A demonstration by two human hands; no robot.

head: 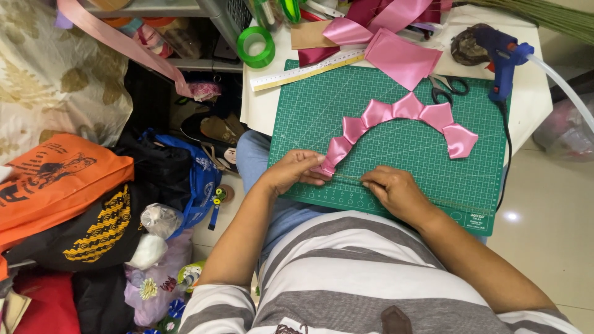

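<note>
Both hands' fingers (318, 175) pinching the pink ribbon chain's (402, 114) lower-left end.

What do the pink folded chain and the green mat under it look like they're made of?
The pink chain of folded pointed pieces looks like satin ribbon: soft sheen, crisp folds. The green gridded cutting mat seems matte vinyl or rubbery plastic, flat with printed white lines.

I see the ribbon chain (402, 117) on the mat (309, 111), scissors (447, 88) behind it, the glue gun (502, 59) at the table's (529, 105) right edge.
</note>
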